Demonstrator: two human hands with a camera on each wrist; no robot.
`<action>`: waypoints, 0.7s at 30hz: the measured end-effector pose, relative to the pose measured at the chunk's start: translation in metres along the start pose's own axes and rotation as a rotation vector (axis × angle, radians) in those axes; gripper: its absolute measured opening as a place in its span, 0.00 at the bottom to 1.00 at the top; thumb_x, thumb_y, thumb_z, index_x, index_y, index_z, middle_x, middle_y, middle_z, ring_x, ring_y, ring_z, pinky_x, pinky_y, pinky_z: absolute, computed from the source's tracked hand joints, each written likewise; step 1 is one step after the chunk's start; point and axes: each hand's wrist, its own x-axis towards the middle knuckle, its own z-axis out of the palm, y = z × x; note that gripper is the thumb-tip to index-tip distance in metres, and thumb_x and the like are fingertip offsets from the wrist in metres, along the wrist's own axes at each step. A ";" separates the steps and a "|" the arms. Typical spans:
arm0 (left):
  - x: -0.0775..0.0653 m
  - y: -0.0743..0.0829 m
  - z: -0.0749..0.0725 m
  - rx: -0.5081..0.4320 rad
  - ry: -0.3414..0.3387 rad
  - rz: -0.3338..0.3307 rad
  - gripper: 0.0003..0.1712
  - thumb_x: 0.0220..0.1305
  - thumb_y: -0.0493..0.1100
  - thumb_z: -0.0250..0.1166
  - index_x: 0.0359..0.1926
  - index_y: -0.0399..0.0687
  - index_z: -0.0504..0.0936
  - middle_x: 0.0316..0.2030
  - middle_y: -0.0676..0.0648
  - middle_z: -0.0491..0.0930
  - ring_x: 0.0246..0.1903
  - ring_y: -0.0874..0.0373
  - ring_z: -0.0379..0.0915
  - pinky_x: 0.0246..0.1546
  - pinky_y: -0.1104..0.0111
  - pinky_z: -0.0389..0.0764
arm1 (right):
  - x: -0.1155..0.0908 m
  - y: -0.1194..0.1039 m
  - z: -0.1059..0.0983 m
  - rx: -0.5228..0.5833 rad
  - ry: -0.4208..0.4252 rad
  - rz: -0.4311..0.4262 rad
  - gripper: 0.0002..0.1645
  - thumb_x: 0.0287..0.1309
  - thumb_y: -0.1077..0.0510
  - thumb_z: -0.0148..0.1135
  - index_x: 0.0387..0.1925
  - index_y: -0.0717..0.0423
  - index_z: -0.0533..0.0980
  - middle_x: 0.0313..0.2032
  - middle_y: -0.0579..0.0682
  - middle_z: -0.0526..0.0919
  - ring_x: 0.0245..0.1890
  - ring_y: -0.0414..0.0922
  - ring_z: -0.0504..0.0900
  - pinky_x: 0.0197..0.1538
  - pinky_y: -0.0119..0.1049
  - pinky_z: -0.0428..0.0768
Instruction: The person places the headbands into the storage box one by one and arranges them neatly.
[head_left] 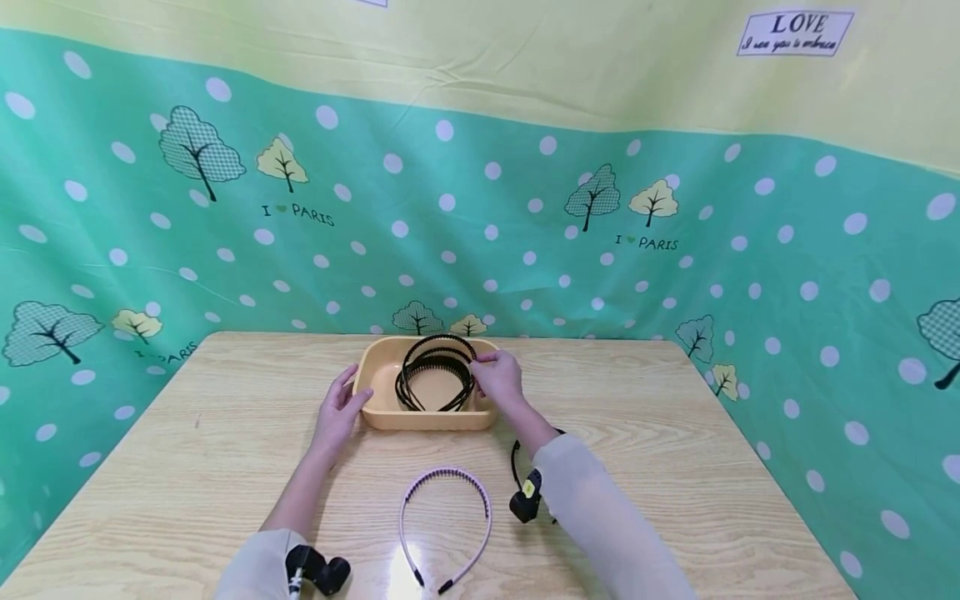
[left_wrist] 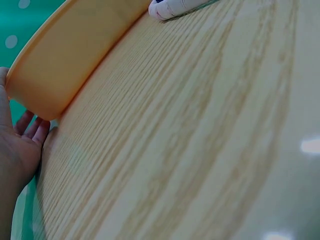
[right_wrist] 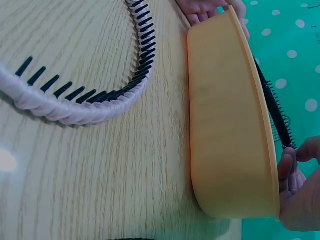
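Observation:
An orange-yellow plastic tray (head_left: 427, 422) stands at the back middle of the table, with several black toothed headbands (head_left: 401, 385) inside. My left hand (head_left: 339, 410) holds the tray's left end, thumb over the rim and fingers along the outside. At the right end my right hand (head_left: 498, 377) pinches a black headband (right_wrist: 272, 102) that rises above the rim, as the right wrist view shows. A lilac-white fabric-wrapped headband (head_left: 487, 508) with black teeth lies on the table in front of the tray.
Another black headband (head_left: 515, 461) lies on the wood-grain table (head_left: 187, 500), partly hidden under my right forearm. Behind the table hangs a green dotted curtain (head_left: 487, 233) with tree prints. Wrist cameras sit on both sleeves.

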 end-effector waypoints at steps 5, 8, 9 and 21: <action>0.000 0.001 0.000 0.017 0.000 -0.005 0.35 0.66 0.47 0.58 0.71 0.54 0.54 0.67 0.39 0.60 0.56 0.64 0.62 0.46 0.89 0.69 | -0.001 0.000 0.000 -0.023 -0.007 -0.011 0.15 0.52 0.62 0.61 0.43 0.61 0.75 0.31 0.55 0.81 0.27 0.55 0.83 0.36 0.48 0.84; 0.000 0.001 0.000 0.014 -0.002 -0.002 0.36 0.66 0.47 0.58 0.71 0.53 0.54 0.67 0.38 0.60 0.55 0.67 0.62 0.46 0.90 0.69 | -0.003 -0.001 -0.001 -0.040 -0.017 -0.025 0.15 0.53 0.62 0.61 0.44 0.62 0.75 0.30 0.55 0.81 0.29 0.57 0.83 0.37 0.48 0.84; 0.000 0.001 0.000 0.011 -0.001 0.000 0.36 0.66 0.47 0.58 0.71 0.53 0.54 0.67 0.37 0.60 0.53 0.69 0.63 0.46 0.89 0.69 | -0.003 -0.001 -0.001 -0.042 -0.019 -0.026 0.15 0.53 0.62 0.61 0.44 0.62 0.75 0.31 0.55 0.81 0.29 0.57 0.83 0.37 0.48 0.84; 0.000 0.001 0.000 0.005 -0.003 0.006 0.35 0.67 0.46 0.57 0.71 0.51 0.54 0.67 0.36 0.60 0.50 0.73 0.64 0.46 0.89 0.70 | -0.004 -0.003 -0.001 -0.075 -0.035 -0.035 0.16 0.53 0.63 0.61 0.45 0.64 0.75 0.27 0.55 0.81 0.30 0.59 0.83 0.37 0.49 0.84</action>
